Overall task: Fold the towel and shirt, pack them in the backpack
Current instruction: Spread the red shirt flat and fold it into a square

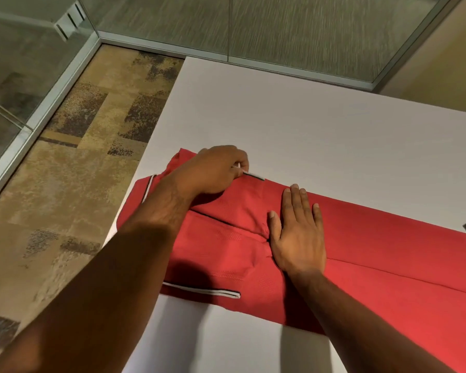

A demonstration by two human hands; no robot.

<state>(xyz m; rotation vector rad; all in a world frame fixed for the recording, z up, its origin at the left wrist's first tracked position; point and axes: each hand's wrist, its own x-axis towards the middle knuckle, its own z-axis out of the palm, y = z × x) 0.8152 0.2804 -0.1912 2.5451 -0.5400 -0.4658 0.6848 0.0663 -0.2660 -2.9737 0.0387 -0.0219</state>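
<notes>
Fingers point(240, 164) perhaps pinching shirt point(374, 251) trim

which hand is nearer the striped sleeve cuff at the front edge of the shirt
Right. The right hand presses flat on the red shirt, just up and right of the striped cuff. The left hand is farther, pinching trim at the shirt's far edge.

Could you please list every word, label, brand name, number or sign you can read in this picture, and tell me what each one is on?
There is none to read. The red shirt shows only white and dark trim, with no print or logo in view. The left hand pinches a trimmed edge; whether that is a label cannot be told. The right hand lies flat on the shirt. The white table bears no markings.
</notes>
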